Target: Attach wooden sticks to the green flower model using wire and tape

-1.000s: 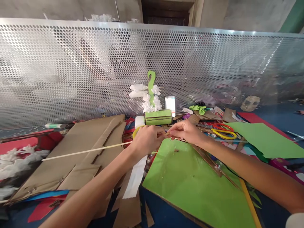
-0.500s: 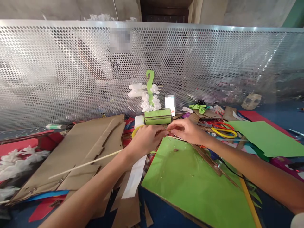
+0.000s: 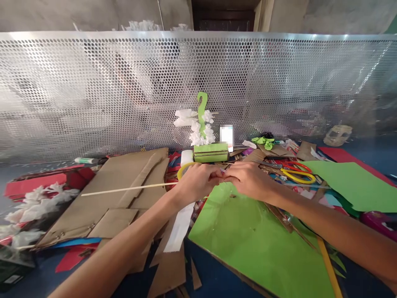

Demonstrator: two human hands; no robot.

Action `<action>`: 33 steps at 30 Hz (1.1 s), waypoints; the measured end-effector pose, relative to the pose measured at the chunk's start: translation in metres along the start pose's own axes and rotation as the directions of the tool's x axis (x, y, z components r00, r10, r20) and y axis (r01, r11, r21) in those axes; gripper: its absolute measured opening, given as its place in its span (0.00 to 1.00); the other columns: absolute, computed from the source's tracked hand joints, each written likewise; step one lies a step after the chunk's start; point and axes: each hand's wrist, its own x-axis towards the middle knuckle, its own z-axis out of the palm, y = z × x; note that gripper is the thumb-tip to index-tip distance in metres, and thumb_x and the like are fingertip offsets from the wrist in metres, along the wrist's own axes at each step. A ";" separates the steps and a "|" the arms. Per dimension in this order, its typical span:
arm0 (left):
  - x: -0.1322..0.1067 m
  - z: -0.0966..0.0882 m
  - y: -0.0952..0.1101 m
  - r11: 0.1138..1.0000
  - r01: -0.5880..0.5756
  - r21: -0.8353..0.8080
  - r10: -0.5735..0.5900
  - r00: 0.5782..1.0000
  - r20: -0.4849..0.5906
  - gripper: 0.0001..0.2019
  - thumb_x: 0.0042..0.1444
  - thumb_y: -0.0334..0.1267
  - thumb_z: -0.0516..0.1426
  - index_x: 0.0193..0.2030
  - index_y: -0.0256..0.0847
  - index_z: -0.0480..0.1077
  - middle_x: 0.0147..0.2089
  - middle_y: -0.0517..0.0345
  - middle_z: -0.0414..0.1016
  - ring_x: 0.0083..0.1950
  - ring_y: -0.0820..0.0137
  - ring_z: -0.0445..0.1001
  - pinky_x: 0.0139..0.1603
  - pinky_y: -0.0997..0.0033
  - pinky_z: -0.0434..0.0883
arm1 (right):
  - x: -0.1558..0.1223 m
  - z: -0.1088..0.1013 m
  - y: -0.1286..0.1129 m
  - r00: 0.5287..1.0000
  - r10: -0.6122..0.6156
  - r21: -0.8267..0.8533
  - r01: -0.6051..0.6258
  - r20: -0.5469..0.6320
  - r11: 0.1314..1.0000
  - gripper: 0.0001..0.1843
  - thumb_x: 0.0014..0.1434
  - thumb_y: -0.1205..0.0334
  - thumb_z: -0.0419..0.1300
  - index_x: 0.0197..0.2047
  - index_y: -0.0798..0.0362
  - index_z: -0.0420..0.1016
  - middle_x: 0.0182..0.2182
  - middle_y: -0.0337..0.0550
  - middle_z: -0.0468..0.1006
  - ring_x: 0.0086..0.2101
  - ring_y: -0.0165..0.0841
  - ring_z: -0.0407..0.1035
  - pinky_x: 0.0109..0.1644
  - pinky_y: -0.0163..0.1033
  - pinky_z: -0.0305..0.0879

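My left hand [image 3: 200, 180] is closed around a thin pale wooden stick [image 3: 130, 189], whose long end sticks out to the left over the brown cardboard. My right hand [image 3: 251, 178] is closed too, its fingertips pressed against the left ones where the stick runs in. The fingers hide that part of the stick. Below both hands lies a green-covered cardboard panel [image 3: 263, 244]. Just beyond them stands a green block [image 3: 211, 153] bearing a curved green neck shape [image 3: 202, 109] and white crumpled paper tufts [image 3: 209, 134].
Brown cardboard sheets [image 3: 114, 178] lie on the left, near a red piece with white tufts [image 3: 43, 203]. Yellow-handled scissors [image 3: 297, 177], green paper [image 3: 356, 182] and a clear jar [image 3: 338, 135] are on the right. A perforated metal panel [image 3: 279, 82] closes off the back.
The hands have drawn closer together, fingertips now meeting. The stick's left end has swung upward, so it lies nearer level. The whole view has shifted slightly.
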 end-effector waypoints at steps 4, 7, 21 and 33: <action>-0.002 0.001 0.003 1.000 0.000 0.002 0.000 1.000 -0.004 0.09 0.64 0.40 0.58 0.39 0.43 0.80 0.34 0.57 0.82 0.34 0.69 0.76 0.36 0.69 0.61 | 0.006 -0.014 -0.005 0.954 0.237 0.182 -0.271 0.185 0.945 0.08 0.64 0.66 0.64 0.36 0.53 0.86 0.30 0.40 0.84 0.28 0.31 0.71 0.34 0.37 0.59; -0.003 0.005 0.004 0.999 -0.011 0.052 0.011 1.000 -0.006 0.10 0.66 0.43 0.58 0.41 0.44 0.81 0.35 0.55 0.83 0.36 0.66 0.78 0.36 0.67 0.61 | 0.009 -0.021 -0.007 0.916 0.269 0.272 -0.352 0.298 0.896 0.08 0.62 0.66 0.64 0.35 0.52 0.87 0.30 0.39 0.85 0.29 0.32 0.73 0.32 0.36 0.58; -0.009 0.008 0.012 0.962 -0.038 0.272 0.008 0.994 0.112 0.15 0.70 0.47 0.57 0.41 0.44 0.82 0.35 0.51 0.84 0.37 0.61 0.80 0.34 0.67 0.59 | 0.004 -0.016 -0.014 0.942 0.120 0.045 -0.141 0.315 0.989 0.15 0.62 0.72 0.58 0.35 0.50 0.87 0.27 0.44 0.84 0.28 0.33 0.74 0.35 0.37 0.57; -0.014 0.017 0.014 0.965 -0.063 0.255 0.047 0.997 0.066 0.12 0.65 0.46 0.60 0.36 0.47 0.83 0.31 0.53 0.83 0.33 0.62 0.80 0.34 0.67 0.61 | 0.005 -0.031 -0.025 0.839 0.155 0.172 -0.282 0.522 0.944 0.13 0.62 0.73 0.58 0.31 0.52 0.82 0.30 0.42 0.86 0.31 0.34 0.78 0.36 0.36 0.64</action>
